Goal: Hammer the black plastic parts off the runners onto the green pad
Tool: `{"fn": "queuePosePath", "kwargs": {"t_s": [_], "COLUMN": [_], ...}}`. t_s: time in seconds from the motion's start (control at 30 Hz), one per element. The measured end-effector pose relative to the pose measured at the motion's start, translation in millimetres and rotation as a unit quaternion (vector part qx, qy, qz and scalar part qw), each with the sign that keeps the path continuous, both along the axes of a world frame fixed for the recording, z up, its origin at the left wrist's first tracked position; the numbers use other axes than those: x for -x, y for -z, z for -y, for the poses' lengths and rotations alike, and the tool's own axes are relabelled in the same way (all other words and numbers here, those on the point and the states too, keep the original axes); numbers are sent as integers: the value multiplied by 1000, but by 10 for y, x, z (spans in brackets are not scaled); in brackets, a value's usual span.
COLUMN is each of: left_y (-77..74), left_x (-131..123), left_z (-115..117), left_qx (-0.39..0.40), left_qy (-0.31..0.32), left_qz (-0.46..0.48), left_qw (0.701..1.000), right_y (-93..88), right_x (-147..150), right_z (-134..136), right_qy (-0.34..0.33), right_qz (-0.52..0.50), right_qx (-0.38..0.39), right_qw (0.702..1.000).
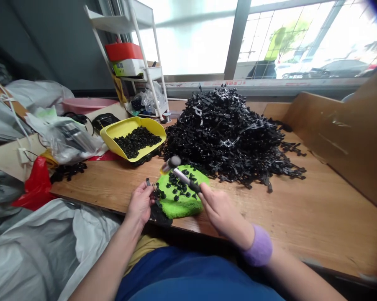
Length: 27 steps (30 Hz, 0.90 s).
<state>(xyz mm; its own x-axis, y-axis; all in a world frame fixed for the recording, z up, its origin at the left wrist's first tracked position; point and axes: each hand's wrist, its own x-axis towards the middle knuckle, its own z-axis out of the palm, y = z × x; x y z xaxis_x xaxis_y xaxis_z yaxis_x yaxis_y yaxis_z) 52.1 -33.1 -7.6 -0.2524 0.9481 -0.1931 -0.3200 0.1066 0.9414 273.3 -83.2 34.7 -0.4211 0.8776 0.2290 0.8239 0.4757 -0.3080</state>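
My right hand (pixel 218 207) is closed round the dark grip of a small hammer (pixel 182 175), its head raised over a bright green cloth (pixel 178 207). Several small black knob-like parts (pixel 175 191) lie on that cloth. My left hand (pixel 141 201), fingers pinched, holds a thin black linked strip (pixel 148 182) at the cloth's left edge. Part of the strip is hidden by the fingers. Beneath it, a dark pad (pixel 160 216) sits at the table's front edge.
A large heap of black linked strips (pixel 226 133) fills the back of the wooden table (pixel 301 213). Left of it stands a yellow scoop tray (pixel 108 136) of small black parts. A white shelf rack (pixel 133 37) is behind, and a wooden board (pixel 342 133) borders the right.
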Motion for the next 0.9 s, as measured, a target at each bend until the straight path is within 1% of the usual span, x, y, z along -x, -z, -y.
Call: {"fn": "queuePosePath", "kwargs": {"t_s": [0.03,0.1,0.17,0.3,0.37,0.47,0.53,0.63,0.73,0.9], "left_y": [8,18,20,16,12,-2,-22,-68,-124,-179], "left_x": [2,2,-1,10,31,69,85,77,27,-93], "left_z": [-3,-6,-7,-6,-4,21,65,169,272,319], "left_qx": [-2,-8,-8,2,5,11,16,27,29,40], "left_qy": [2,8,11,6,17,36,60,130,187,227], "left_qz": [-1,-7,-12,-10,-4,11,22,23,11,-11], "left_qw": [1000,1000,1000,1000,1000,999,998,991,982,973], "right_y": [-7,-20,-23,27,69,109,111,97,102,148], "right_x": [2,4,3,-10,-38,-124,-203,-325,-421,-491], "right_z": [0,-2,-4,13,35,81,117,167,205,250], "right_qy": [3,-2,-3,3,-1,3,5,-6,-6,8], "right_qz": [4,47,72,22,-12,-106,-175,-240,-252,-245], "right_qx": [3,24,26,10,35,83,91,85,94,105], "right_qw": [1000,999,997,1000,999,991,980,967,963,964]}}
